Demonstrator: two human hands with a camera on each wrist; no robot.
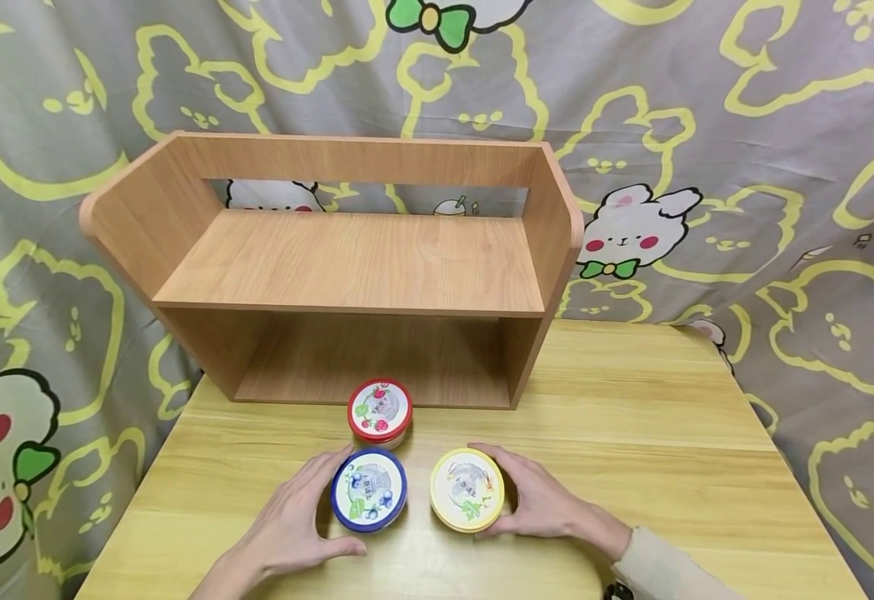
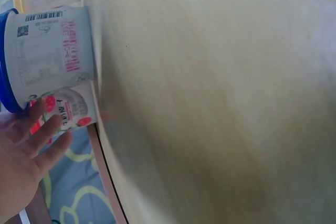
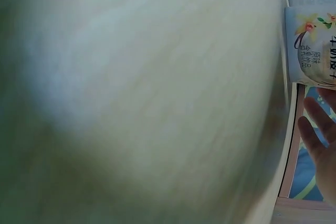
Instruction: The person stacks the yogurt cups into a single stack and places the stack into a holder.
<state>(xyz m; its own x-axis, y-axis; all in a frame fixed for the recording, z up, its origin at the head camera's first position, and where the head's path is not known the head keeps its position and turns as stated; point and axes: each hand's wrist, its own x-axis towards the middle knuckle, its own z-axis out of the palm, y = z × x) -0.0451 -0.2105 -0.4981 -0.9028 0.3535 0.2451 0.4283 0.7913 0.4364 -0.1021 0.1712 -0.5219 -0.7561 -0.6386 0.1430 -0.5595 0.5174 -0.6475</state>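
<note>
A round tub with a blue lid and blueberry print (image 1: 369, 490) stands on the table beside my left hand (image 1: 294, 517). The fingers are spread along its far left side, fingertips at the lid's rim, with the thumb apart in front. My right hand (image 1: 537, 497) is around the right side of a yellow-lidded tub (image 1: 467, 490), index finger and thumb at opposite edges of its lid. A gap shows between palm and tub. Its lower fingers (image 3: 313, 137) extend loosely in the right wrist view. A red-lidded tub with strawberry print (image 1: 380, 411) stands just behind the blue-lidded one.
A two-tier wooden shelf (image 1: 347, 258) stands at the back of the wooden table (image 1: 654, 450), its lower compartment right behind the red-lidded tub. Grey cloth (image 1: 804, 167) with yellow bear outlines hangs behind and at both sides.
</note>
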